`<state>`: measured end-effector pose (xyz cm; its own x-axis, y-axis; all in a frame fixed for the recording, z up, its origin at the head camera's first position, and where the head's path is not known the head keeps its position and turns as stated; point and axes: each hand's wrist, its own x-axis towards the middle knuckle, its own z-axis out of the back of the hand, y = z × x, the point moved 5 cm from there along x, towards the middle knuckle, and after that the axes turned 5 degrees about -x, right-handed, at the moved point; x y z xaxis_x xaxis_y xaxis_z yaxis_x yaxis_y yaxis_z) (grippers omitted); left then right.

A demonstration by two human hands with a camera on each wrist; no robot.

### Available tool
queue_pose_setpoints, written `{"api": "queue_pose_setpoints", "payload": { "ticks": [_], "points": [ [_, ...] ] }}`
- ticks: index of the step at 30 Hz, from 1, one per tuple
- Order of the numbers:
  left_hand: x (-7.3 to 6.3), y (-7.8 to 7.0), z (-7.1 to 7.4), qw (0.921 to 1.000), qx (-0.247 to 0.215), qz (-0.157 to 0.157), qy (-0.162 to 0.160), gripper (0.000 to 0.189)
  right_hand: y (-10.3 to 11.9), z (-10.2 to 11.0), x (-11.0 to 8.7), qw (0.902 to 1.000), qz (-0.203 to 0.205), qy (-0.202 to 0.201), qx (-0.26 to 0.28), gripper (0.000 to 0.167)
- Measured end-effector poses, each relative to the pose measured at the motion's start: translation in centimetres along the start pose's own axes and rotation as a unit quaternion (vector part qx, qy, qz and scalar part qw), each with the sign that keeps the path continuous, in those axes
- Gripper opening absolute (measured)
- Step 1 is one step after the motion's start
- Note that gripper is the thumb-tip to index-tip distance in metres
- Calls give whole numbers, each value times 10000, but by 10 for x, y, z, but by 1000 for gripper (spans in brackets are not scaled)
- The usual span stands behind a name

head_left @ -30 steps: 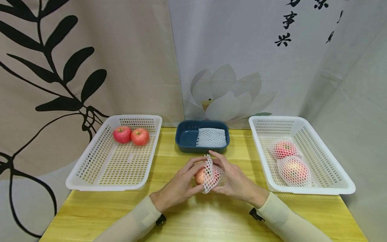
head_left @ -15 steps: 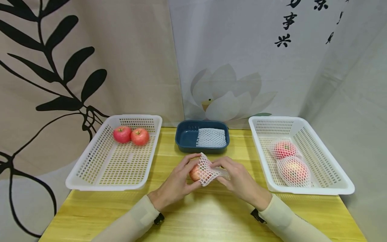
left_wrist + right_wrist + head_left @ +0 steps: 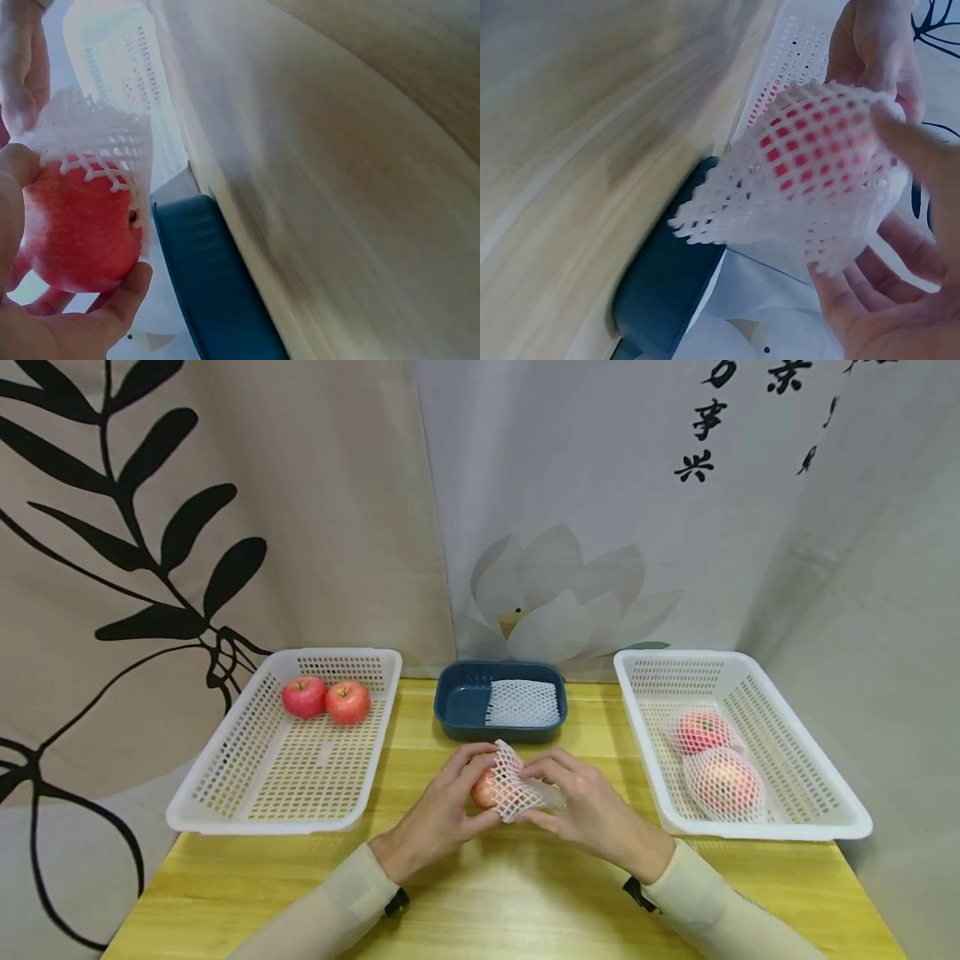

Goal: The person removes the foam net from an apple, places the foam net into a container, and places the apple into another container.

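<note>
My left hand (image 3: pixel 442 802) grips a red apple (image 3: pixel 82 225), its thumb and fingers around the bare side. A white foam net sleeve (image 3: pixel 817 157) covers the apple's other side, and its loose end hangs past the fruit in the right wrist view. On the right, my right hand (image 3: pixel 596 806) pinches the net sleeve between thumb and fingers. Both hands are above the wooden table (image 3: pixel 480 902), in front of a dark blue tray (image 3: pixel 461 727). Part of the apple is hidden by the net and the fingers.
At the left, a white basket (image 3: pixel 292 827) holds two bare apples (image 3: pixel 348 702). A white basket (image 3: pixel 817 777) at the right holds two net-covered apples (image 3: pixel 723 782). Flat foam nets (image 3: pixel 522 703) lie in the blue tray. A printed curtain (image 3: pixel 337 510) hangs behind the table.
The apple and net have shifted slightly left. My right fingers have moved from around the covered apple to the net's loose right end. The head view has tilted slightly.
</note>
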<state>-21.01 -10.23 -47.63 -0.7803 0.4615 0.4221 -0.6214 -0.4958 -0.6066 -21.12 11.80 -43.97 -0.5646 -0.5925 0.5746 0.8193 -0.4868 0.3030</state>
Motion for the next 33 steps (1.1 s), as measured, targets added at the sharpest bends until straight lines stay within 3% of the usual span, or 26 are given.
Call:
{"api": "queue_pose_setpoints", "payload": {
  "ticks": [3, 6, 23, 33],
  "points": [
    [-1, -2, -1, 10000, -5, -25, 14, 66, 2, 3, 1, 9999, -45, -85, 30, 34],
    [0, -2, 0, 10000, -5, -47, -31, 65, 0, 7, 4, 9999, -62, -133, 76, 28],
    [1, -3, 3, 9997, 217, -96, -55, 65, -7, 15, 5, 9978, -630, -87, -171, 34],
    [-1, -9, 6, 9994, 206, -57, -273, 67, -7, 14, 9, 9960, -888, -28, -39, 33]
  ]
}}
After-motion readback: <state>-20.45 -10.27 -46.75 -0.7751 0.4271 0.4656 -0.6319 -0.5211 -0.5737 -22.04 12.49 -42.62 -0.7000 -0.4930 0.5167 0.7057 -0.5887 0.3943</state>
